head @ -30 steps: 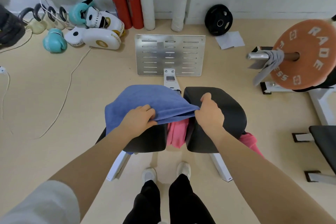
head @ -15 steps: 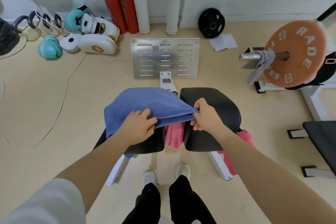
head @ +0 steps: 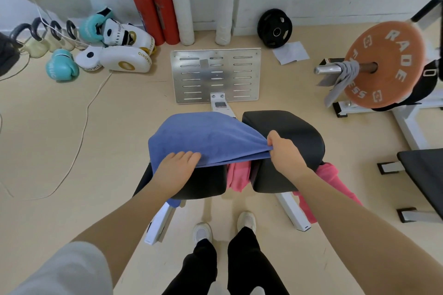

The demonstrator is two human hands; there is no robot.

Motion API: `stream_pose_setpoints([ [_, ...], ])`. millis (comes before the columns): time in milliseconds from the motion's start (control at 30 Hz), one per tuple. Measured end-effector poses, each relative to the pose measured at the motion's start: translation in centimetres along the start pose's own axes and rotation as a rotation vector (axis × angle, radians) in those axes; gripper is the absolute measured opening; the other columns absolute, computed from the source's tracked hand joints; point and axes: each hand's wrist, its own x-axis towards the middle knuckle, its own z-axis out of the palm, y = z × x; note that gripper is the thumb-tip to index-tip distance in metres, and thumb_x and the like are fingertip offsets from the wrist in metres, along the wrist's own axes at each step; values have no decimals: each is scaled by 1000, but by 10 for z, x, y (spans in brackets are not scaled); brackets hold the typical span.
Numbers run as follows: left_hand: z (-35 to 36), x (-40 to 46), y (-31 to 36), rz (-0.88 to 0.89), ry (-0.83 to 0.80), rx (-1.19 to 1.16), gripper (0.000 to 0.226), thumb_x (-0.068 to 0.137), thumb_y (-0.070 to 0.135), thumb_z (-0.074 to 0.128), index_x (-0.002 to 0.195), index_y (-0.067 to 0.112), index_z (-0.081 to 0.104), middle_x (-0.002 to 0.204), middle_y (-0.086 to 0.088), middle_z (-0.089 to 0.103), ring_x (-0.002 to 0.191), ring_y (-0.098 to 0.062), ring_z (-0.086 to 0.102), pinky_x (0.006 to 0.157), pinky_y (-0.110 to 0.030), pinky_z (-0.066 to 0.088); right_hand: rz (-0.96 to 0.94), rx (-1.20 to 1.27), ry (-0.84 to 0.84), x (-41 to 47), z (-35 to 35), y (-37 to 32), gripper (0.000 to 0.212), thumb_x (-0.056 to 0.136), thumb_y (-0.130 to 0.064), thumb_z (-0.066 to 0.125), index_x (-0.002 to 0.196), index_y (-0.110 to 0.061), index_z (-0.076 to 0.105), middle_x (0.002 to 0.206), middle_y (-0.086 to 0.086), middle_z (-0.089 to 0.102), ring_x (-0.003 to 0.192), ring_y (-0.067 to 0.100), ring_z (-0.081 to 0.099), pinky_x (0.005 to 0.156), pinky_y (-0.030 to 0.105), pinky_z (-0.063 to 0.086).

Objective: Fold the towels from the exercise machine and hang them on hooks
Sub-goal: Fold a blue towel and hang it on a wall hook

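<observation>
Head view showed the left hand (head: 176, 170) resting flat-fingered on a blue terry towel (head: 206, 137) draped over the black padded seat (head: 287, 127). The right hand (head: 284, 151) pinched the towel's corner.

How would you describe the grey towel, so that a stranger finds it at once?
Look to the right side of the room for the big orange weight plate on a steel bar. The grey towel hangs over that bar, just left of the plate. Unlike the blue towel and pink towel, it is not on the black seat pads.

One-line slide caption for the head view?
Left hand rests on blue towel over seat pad; right hand pinches its edge.
</observation>
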Motion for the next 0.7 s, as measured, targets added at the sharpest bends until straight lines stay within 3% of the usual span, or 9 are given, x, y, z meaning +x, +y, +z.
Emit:
stream_pose_setpoints([
  [67, 6, -9, -10, -79, -7, 20, 45, 34, 6, 86, 68, 16, 58, 55, 1, 52, 43, -18, 49, 44, -22, 28, -16, -194, 14, -5, 3, -6, 12, 90, -2, 41, 97, -11, 37, 98, 12, 50, 77, 24, 47, 67, 32, 38],
  [133, 19, -19, -22, -101, 20, 20, 45, 31, -2, 83, 63, 13, 55, 53, -2, 49, 42, -22, 46, 43, -23, 29, -75, -483, 88, -8, 13, -16, 23, 89, -6, 48, 110, -11, 43, 117, 12, 47, 98, 28, 48, 81, 34, 39],
  [200, 19, -26, -25, -116, 33, 37, 42, 34, -3, 81, 62, 11, 53, 53, -4, 48, 43, -24, 45, 43, -24, 28, -169, -655, 189, -8, 24, -27, 29, 85, -11, 53, 113, -12, 47, 121, 12, 48, 105, 29, 48, 87, 35, 38],
  [267, 22, -34, -34, -161, 53, 31, 40, 36, -2, 81, 62, 11, 53, 54, -4, 48, 43, -25, 46, 44, -25, 27, -262, -715, 194, -8, 38, -48, 30, 74, -17, 68, 101, -14, 55, 104, 9, 59, 91, 26, 56, 79, 34, 44],
  [367, 32, -49, -51, -236, 101, -57, 37, 41, -3, 78, 63, 10, 51, 57, -5, 50, 46, -27, 48, 45, -26, 26, -404, -659, 166, -5, 55, -80, 46, 37, -18, 88, 73, -13, 61, 66, 4, 59, 56, 21, 56, 51, 28, 44],
  [400, 37, -54, -55, -239, 119, -98, 35, 45, -4, 76, 64, 10, 50, 58, -6, 50, 46, -27, 47, 45, -26, 26, -437, -638, 176, -5, 58, -89, 48, 35, -18, 89, 74, -13, 62, 65, 4, 58, 53, 20, 55, 49, 27, 43],
  [467, 44, -62, -61, -197, 161, -190, 27, 55, -2, 67, 67, 11, 47, 60, -5, 48, 45, -26, 43, 42, -25, 22, -478, -626, 173, -4, 67, -101, 44, 49, -18, 86, 86, -11, 62, 74, 5, 60, 59, 21, 58, 51, 29, 43],
  [567, 47, -66, -57, -343, 165, -471, 13, 80, 2, 53, 81, 12, 45, 70, 2, 44, 55, -22, 38, 44, -24, 21, -480, -623, 256, -4, 69, -109, 44, 53, -19, 85, 90, -12, 63, 75, 4, 61, 60, 21, 58, 50, 28, 42],
  [700, 42, -58, -38, -788, 88, -1209, 6, 91, 11, 44, 95, 10, 39, 79, -7, 54, 66, -22, 49, 58, -29, 39, -486, -623, 214, -3, 70, -106, 54, 43, -20, 90, 90, -11, 64, 79, 5, 65, 61, 21, 61, 50, 27, 44],
])
